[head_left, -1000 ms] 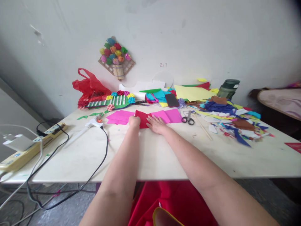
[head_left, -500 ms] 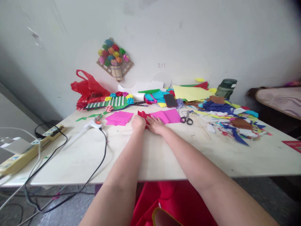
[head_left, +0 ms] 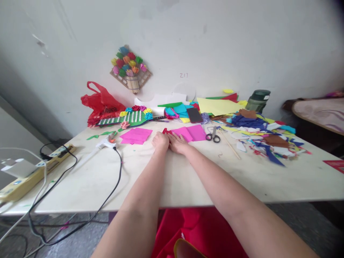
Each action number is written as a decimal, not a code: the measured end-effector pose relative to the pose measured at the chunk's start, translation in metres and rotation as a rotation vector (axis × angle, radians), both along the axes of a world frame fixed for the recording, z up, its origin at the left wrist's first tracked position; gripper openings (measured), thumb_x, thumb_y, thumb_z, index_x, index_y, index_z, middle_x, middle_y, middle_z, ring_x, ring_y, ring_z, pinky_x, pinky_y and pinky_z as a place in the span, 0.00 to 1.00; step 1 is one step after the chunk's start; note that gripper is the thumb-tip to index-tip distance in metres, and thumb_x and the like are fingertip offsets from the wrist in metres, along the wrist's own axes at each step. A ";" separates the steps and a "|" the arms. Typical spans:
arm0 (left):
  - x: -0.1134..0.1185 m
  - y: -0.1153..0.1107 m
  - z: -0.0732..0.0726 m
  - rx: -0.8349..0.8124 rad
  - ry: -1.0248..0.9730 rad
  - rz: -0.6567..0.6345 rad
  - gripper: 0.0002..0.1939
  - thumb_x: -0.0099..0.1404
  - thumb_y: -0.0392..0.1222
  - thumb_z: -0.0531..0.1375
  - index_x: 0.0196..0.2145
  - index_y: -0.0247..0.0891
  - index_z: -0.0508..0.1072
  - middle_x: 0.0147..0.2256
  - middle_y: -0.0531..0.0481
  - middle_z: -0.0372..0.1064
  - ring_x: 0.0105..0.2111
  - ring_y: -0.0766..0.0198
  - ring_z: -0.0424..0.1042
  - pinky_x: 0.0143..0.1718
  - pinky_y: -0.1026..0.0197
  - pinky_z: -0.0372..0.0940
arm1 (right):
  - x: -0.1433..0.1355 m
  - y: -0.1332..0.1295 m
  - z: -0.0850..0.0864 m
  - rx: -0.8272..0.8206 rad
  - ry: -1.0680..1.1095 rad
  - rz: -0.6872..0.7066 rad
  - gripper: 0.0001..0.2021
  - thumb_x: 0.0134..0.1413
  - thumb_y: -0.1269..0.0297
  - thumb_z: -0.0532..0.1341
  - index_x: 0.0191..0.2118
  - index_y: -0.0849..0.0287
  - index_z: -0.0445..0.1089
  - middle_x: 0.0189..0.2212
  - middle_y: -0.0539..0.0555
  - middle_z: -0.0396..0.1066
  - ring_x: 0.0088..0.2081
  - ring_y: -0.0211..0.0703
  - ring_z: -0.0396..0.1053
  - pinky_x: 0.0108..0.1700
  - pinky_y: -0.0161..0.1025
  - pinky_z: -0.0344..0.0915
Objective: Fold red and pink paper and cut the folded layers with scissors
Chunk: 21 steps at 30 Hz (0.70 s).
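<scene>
A piece of red paper lies on the table, mostly hidden under my hands; only its far edge shows. My left hand is closed with its fingers curled at the paper's left side. Beside it, my right hand rests with fingers stretched out flat, pressing on the red paper. Pink paper squares lie just past my right fingertips, and a further stack of pink squares sits left of my left hand. Scissors with black handles lie to the right of my right hand.
A glue gun with a black cord and a power strip lie on the left. Paper scraps, wooden sticks and a green bottle are on the right. A phone and a red plastic bag stand towards the wall.
My left hand has shifted slightly towards my right hand. Less of the red paper shows beyond my fingers than before. My right hand has stayed nearly in place.
</scene>
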<state>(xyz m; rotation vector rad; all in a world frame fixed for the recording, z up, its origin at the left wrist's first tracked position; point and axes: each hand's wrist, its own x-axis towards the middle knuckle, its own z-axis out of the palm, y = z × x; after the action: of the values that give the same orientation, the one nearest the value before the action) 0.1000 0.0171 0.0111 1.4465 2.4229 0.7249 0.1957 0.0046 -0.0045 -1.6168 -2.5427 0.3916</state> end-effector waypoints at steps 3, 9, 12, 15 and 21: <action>0.002 -0.002 0.000 0.007 0.005 0.000 0.19 0.64 0.48 0.50 0.44 0.32 0.69 0.46 0.34 0.69 0.45 0.51 0.70 0.43 0.55 0.63 | 0.000 -0.002 0.003 -0.002 -0.005 0.003 0.31 0.60 0.54 0.38 0.66 0.61 0.35 0.66 0.49 0.32 0.66 0.45 0.27 0.63 0.53 0.27; 0.001 -0.003 -0.001 0.037 0.011 -0.031 0.17 0.64 0.46 0.50 0.43 0.34 0.70 0.45 0.35 0.70 0.44 0.51 0.70 0.43 0.54 0.63 | 0.000 -0.002 0.003 0.002 -0.019 0.012 0.31 0.61 0.56 0.38 0.66 0.62 0.35 0.66 0.49 0.31 0.66 0.46 0.27 0.63 0.54 0.27; 0.002 -0.003 -0.003 0.066 0.022 -0.044 0.15 0.64 0.46 0.49 0.41 0.35 0.70 0.44 0.36 0.71 0.43 0.51 0.71 0.42 0.54 0.63 | 0.000 0.000 0.001 0.009 -0.017 0.010 0.30 0.61 0.57 0.38 0.66 0.62 0.36 0.66 0.50 0.32 0.66 0.46 0.27 0.63 0.54 0.27; 0.004 -0.004 -0.004 0.088 0.041 -0.065 0.14 0.63 0.44 0.49 0.40 0.37 0.70 0.42 0.37 0.71 0.43 0.52 0.71 0.41 0.55 0.63 | 0.000 0.001 0.000 0.009 -0.008 0.006 0.30 0.60 0.58 0.39 0.66 0.62 0.35 0.66 0.49 0.32 0.66 0.46 0.28 0.63 0.54 0.27; 0.005 -0.003 -0.002 0.109 0.085 -0.101 0.12 0.63 0.42 0.49 0.41 0.38 0.68 0.40 0.38 0.72 0.41 0.53 0.72 0.40 0.55 0.63 | -0.001 0.002 -0.001 0.009 -0.010 -0.005 0.31 0.59 0.59 0.40 0.66 0.62 0.35 0.66 0.51 0.33 0.66 0.47 0.29 0.63 0.54 0.29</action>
<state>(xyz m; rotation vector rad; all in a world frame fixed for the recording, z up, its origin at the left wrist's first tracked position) 0.1054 0.0138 0.0091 1.6601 2.3842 0.7985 0.1948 0.0062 -0.0052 -1.6261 -2.5433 0.3723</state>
